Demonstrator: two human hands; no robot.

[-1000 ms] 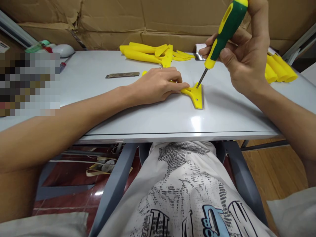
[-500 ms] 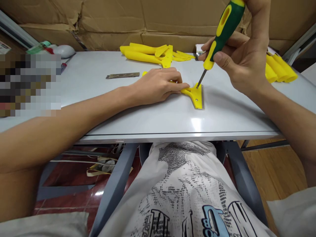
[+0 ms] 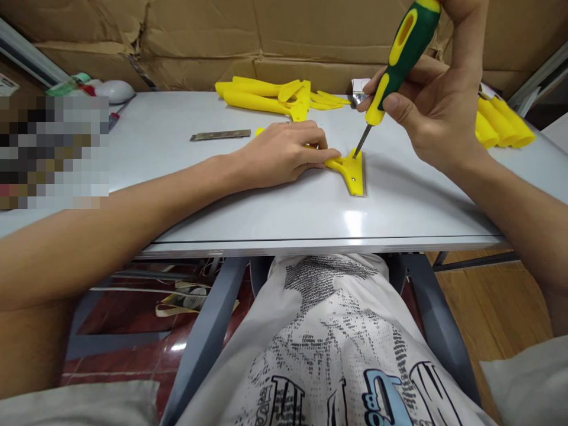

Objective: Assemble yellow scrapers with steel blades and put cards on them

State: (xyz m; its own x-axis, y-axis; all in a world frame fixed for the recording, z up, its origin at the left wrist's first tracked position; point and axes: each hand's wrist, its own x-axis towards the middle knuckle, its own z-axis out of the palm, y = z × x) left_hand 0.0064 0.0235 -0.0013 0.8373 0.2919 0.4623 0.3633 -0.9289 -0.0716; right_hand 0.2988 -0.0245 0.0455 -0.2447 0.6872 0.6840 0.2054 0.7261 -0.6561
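on the counter (image 3: pixel 248 216), in front of me, the yellow scraper (image 3: pixel 350 168) lies flat, its blade edge facing right. my left hand (image 3: pixel 290 148) is closed over the scraper handle, fingers near the neck; this grip presumably keeps the part from turning. my right hand (image 3: pixel 444 100) holds the green-and-yellow screwdriver (image 3: pixel 410 47), thumb and fingertips on the lower grip. the shaft slants down to the scraper head's upper fastening point, likely so that the tip can seat there. the second screw (image 3: pixel 354 178) is exposed. a metal strip (image 3: pixel 220 135) lies apart, left of the scraper; further yellow scraper parts (image 3: pixel 261 106) lie behind, probably to leave working room.

most of the scraper handle is hidden under my left hand. the screwdriver's top end is cut off by the upper border. whether the tip is engaged, i cannot tell. the far-left items are masked by blurred blocks.
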